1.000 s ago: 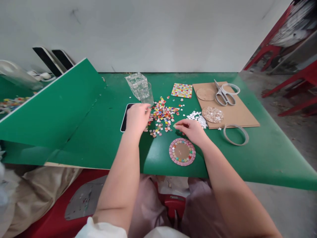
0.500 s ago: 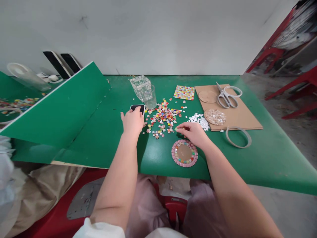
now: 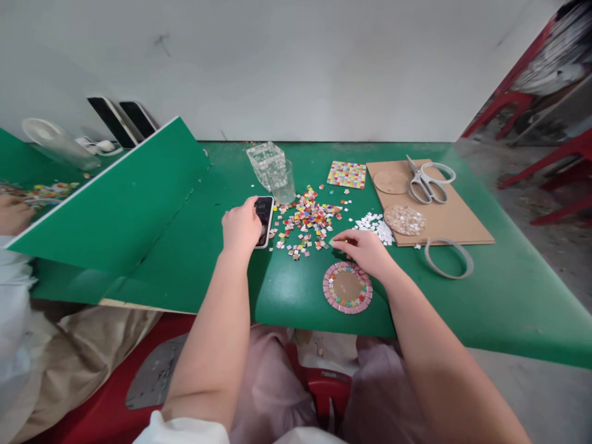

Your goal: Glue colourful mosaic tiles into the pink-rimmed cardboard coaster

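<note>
My left hand [image 3: 241, 227] is curled over the left edge of a phone [image 3: 265, 223]. The phone lies on the table with its dark screen facing up, showing pale digits. My right hand [image 3: 363, 248] pinches a small pale green mosaic tile [image 3: 331, 243] between thumb and fingertips. Just below that hand rests a round coaster [image 3: 348, 288], with pink tiles round its rim, a ring of mixed-colour pieces inside and a bare brown centre. Loose coloured tiles [image 3: 311, 213] are heaped between my hands, and white tiles [image 3: 375, 227] lie beyond the right one.
A clear cup [image 3: 283, 185] and a clear bag of tiles [image 3: 266, 161] stand behind the heap. Scissors [image 3: 428, 185] lie on cardboard [image 3: 456, 216], near a tape ring [image 3: 448, 258]. A green divider [image 3: 120, 197] rises at left; another person's hand [image 3: 13, 214] shows beyond it.
My left hand has shifted from on top of the phone to its left edge, uncovering the screen. My right hand keeps its pinch near the tiles. Another person's hand has appeared at far left.
</note>
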Action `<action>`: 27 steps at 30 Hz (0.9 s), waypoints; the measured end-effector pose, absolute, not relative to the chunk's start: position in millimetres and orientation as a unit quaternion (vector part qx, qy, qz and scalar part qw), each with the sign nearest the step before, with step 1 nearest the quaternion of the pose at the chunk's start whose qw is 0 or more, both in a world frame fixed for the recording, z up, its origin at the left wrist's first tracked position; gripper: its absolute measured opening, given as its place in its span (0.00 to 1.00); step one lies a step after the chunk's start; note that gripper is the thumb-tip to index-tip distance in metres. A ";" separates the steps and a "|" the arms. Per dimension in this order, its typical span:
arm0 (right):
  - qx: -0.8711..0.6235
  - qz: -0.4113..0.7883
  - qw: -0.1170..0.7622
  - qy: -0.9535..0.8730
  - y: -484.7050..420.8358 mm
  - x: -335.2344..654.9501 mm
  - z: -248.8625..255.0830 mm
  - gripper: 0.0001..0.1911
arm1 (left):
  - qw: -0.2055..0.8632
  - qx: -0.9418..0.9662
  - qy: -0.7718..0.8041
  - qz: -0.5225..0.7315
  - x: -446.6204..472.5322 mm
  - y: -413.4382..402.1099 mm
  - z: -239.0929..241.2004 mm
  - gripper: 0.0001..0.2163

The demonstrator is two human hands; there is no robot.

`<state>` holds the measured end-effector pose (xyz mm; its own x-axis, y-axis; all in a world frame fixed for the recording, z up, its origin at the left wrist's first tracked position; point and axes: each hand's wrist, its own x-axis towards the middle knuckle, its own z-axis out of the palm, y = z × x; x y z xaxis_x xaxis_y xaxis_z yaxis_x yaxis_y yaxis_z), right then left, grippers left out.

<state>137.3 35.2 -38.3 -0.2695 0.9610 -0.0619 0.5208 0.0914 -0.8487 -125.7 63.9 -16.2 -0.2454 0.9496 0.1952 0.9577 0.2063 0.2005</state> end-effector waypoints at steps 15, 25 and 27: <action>-0.540 0.395 0.263 -0.695 35.2 136.2 -35.8 0.12 | -0.050 -0.581 -0.796 -0.160 -140.7 64.7 -21.0 0.23; -0.546 0.392 0.252 -0.697 36.0 136.0 -36.6 0.12 | -0.169 -0.594 -0.779 -0.106 -164.4 47.3 -9.2 0.31; -0.547 0.390 0.248 -0.698 35.5 135.6 -36.4 0.13 | -0.210 -0.597 -0.766 -0.113 -171.6 43.1 -10.6 0.34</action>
<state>135.6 35.5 -36.4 -0.2796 0.9568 -0.0799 0.5700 0.0984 -0.8158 -171.6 43.1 -10.6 -0.1989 0.9623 -0.1856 0.8673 0.2610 0.4238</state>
